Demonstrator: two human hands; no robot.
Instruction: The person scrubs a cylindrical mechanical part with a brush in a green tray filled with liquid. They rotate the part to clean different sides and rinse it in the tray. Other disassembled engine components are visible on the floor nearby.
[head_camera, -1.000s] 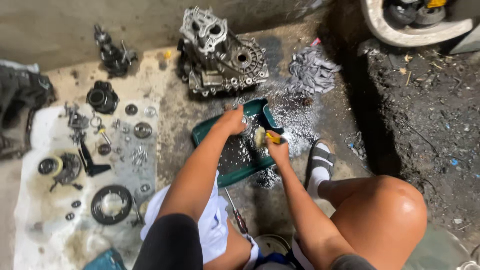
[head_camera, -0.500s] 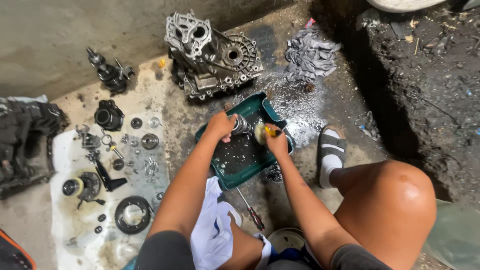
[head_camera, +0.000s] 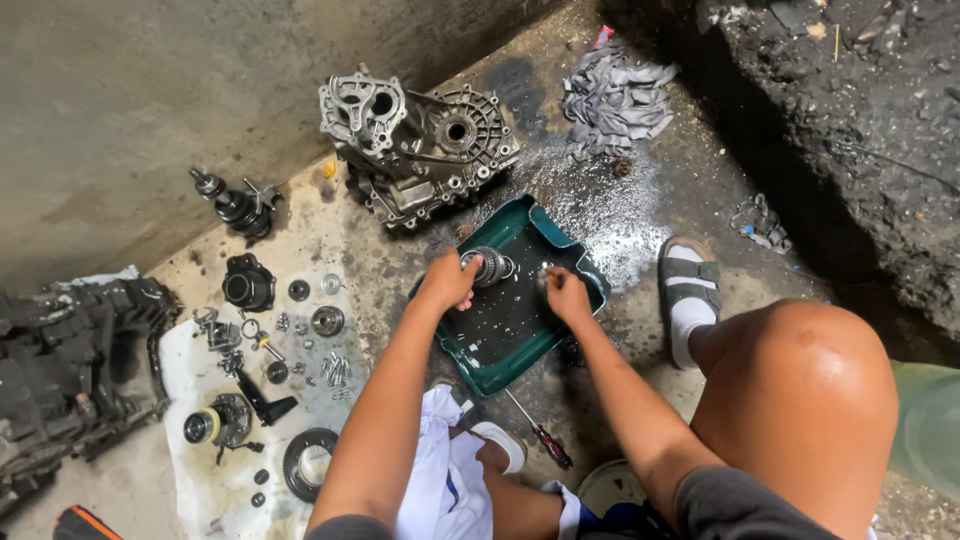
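White cloth (head_camera: 215, 400) on the floor at left carries small metal parts; the left hand (head_camera: 448, 282) grips a ribbed gear (head_camera: 488, 266) over the green tray (head_camera: 520, 340), the right hand (head_camera: 567, 296) beside it closed around a small brush, a grey rag (head_camera: 615, 95) beyond.

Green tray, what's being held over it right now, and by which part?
The left hand holds a round metal gear by its side, over the green plastic tray. The right hand grips something small; it cannot be told what.

Gear (head_camera: 490, 266) in tray (head_camera: 520, 350), housing (head_camera: 415, 145) behind.
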